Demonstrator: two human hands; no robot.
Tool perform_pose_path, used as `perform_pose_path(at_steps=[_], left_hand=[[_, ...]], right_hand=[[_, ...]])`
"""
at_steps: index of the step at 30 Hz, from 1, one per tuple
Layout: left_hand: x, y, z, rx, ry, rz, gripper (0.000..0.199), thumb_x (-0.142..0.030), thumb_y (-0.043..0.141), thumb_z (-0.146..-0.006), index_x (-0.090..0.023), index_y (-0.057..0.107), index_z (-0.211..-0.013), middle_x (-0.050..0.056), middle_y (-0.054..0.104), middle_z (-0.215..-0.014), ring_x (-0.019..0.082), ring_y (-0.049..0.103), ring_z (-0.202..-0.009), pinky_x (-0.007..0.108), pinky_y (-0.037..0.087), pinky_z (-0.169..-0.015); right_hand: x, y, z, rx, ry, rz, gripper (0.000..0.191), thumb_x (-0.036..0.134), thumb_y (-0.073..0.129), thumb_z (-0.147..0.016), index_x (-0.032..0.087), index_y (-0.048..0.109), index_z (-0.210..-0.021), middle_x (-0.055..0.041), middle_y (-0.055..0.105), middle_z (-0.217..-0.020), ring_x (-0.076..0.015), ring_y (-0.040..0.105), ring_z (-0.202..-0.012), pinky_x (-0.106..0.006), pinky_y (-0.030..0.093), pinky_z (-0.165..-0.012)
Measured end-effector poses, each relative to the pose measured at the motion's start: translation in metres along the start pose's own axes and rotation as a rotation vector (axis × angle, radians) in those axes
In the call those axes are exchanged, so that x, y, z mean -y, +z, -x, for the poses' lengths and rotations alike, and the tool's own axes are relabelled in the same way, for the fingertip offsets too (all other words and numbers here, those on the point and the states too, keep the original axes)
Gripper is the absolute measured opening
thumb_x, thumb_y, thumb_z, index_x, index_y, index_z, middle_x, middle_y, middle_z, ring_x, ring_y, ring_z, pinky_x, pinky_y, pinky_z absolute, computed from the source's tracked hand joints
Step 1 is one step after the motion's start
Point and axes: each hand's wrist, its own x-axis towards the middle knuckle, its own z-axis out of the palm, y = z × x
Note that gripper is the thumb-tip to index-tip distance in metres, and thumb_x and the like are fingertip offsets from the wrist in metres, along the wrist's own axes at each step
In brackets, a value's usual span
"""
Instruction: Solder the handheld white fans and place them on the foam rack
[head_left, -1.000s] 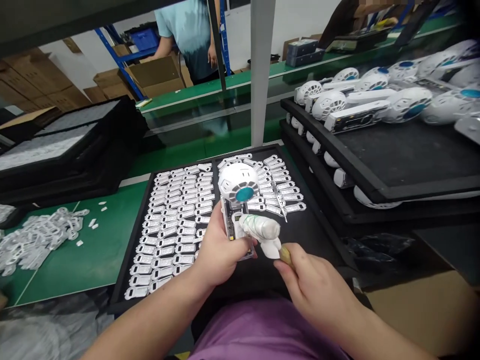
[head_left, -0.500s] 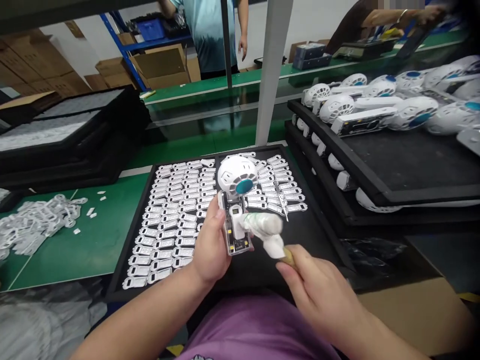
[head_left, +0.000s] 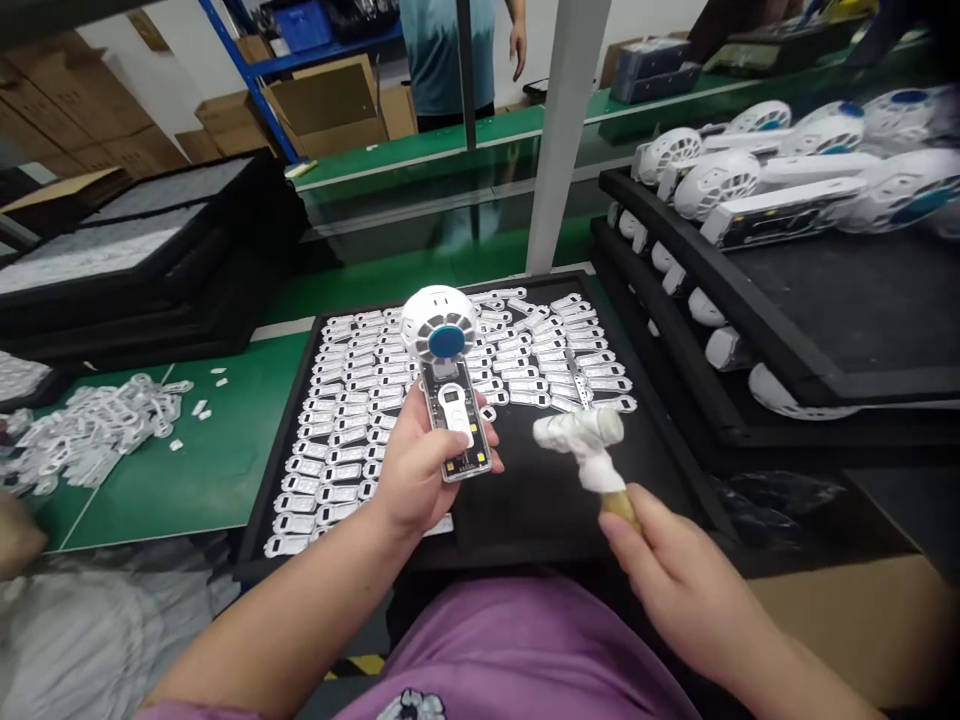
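My left hand (head_left: 420, 450) is wrapped round the lower body of a white device (head_left: 439, 325) with a round vented head and a blue disc. Its thumb rests on a small white plate (head_left: 454, 412) on the device's front, where a dark board shows through. In my right hand (head_left: 667, 555) is the wooden handle of a small hammer (head_left: 581, 432), whose head is wrapped in white. The hammer is apart from the device, to its right. Beneath both hands lies a black tray (head_left: 525, 500) with rows of small white plates.
A heap of loose white parts (head_left: 112, 425) lies on the green table (head_left: 202, 480) at left. Stacked black trays (head_left: 795, 340) hold more white devices at right. Black foam trays (head_left: 142, 250) stand back left. A post (head_left: 566, 140) rises behind; a person (head_left: 450, 60) stands beyond.
The hammer has moved off the device, to the right. My left hand has turned the device so its front faces me more, with the thumb now on the white plate. The view has shifted.
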Motion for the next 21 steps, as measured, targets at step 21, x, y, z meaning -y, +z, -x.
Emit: perform_pose_path(at_steps=[21], left_hand=[[-0.001, 0.005, 0.003, 0.223, -0.028, 0.049, 0.026, -0.019, 0.058, -0.083, -0.02, 0.048, -0.107, 0.004, 0.065, -0.1, 0.02, 0.071, -0.069, 0.036, 0.062, -0.054]], right_hand=[[-0.02, 0.002, -0.017, 0.158, 0.26, -0.043, 0.043, 0.063, 0.031, -0.099, 0.026, 0.04, -0.079, 0.0037, 0.052, -0.063, -0.0169, 0.052, -0.057, -0.029, 0.033, -0.056]])
